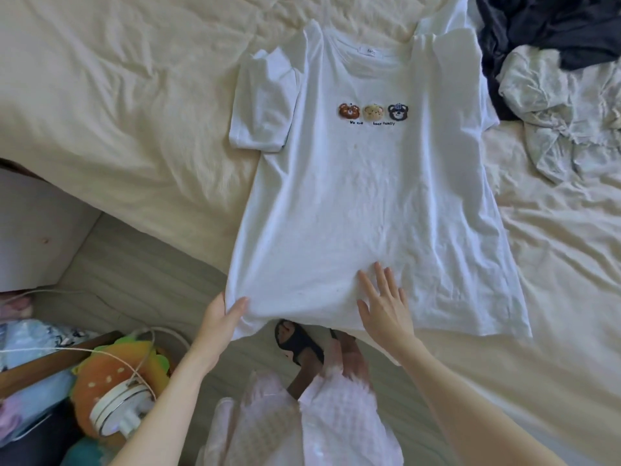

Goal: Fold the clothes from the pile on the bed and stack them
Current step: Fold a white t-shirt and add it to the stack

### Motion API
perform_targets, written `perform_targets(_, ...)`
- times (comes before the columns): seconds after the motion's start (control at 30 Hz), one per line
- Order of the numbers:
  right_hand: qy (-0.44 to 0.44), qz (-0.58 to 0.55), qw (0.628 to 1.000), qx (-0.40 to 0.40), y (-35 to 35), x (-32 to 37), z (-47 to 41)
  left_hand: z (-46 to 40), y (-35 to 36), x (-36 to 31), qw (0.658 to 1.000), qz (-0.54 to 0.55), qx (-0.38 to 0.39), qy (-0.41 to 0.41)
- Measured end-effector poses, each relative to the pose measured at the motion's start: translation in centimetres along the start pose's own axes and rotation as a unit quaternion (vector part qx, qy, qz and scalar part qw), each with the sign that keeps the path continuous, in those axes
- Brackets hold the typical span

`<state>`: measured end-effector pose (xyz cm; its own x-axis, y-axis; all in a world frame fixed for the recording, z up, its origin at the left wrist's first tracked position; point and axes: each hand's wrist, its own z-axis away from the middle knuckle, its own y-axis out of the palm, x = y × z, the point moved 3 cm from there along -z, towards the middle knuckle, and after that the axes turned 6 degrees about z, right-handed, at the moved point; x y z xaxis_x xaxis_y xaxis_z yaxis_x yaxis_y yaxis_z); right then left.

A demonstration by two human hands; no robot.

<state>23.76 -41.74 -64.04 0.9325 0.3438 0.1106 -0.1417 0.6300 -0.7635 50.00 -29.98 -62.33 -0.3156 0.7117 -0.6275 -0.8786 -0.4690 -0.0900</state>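
**Smoothing the tee before the 1st fold**

L to R: on the floor at far left sit a burger-shaped plush toy [114, 375] and a white round gadget w/ cable [117, 408]. Next, the left hand [218, 322] pinches the near-left hem corner of the white T-shirt [363, 203], thumb on top, other fingers hidden under the cloth, so the corner is lifted slightly off the bed [117, 105] edge. The tee lies face up, mid-bed, collar away from the person, hem hanging a bit over the near edge. Right hand [383, 304] rests flat on the lower front, fingers straight and spread, gripping nothing. Below the hem a foot in a black sandal [299, 341] shows. Far right, top corner: the pile [551, 72] of unfolded clothes, just beside the tee's right sleeve.

How to do it well, imo: keep the left corner taut while the flat palm sweeps outward to push wrinkles toward the sides; square the hem w/ the bed edge; flatten the bunched left sleeve before folding sides in, else the crease goes crooked.

Count: 1 tee laid out, w/ 3 bear patches on the chest; approx 2 garments in the pile (1 dark, 1 pale), maybe more hidden; 2 hands; no folded stack visible.
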Motion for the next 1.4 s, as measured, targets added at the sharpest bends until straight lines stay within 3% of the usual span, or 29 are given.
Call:
perform_targets(0.3,-0.02,-0.052,0.995,0.079,1.5,0.4,2.6,2.0,-0.8,1.9,0.987,-0.112,-0.106,0.047)
perform_targets(0.43,0.003,-0.086,0.99,0.114,2.1,-0.9,4.0,1.2,-0.9,2.7,0.972,-0.2,-0.119,-0.022)
perform_targets(0.57,0.072,-0.107,0.991,0.023,1.2,-4.3,5.1,1.2,0.4,2.9,0.948,-0.299,-0.082,-0.073)
perform_targets(0.67,0.155,-0.158,0.97,-0.096,-0.4,-8.5,5.8,2.2,4.2,2.2,0.933,-0.354,-0.068,0.016)
perform_targets(0.83,0.323,-0.174,0.907,-0.207,-3.0,-17.6,5.7,3.7,14.9,2.0,0.895,-0.414,0.065,0.153)
perform_targets(0.93,0.382,-0.195,0.89,-0.158,-3.6,-22.4,4.6,3.9,21.0,1.9,0.847,-0.477,0.111,0.209)
perform_targets(1.03,0.332,-0.183,0.921,-0.095,-2.9,-24.0,3.6,4.1,26.3,2.0,0.812,-0.524,0.151,0.21)
perform_targets(1.17,0.282,-0.191,0.932,-0.127,-1.7,-24.4,2.8,3.9,31.7,1.5,0.788,-0.557,0.169,0.201)
perform_targets(1.4,0.289,-0.436,0.846,-0.101,-0.4,-27.2,3.4,3.4,37.2,1.0,0.724,-0.626,0.194,0.216)
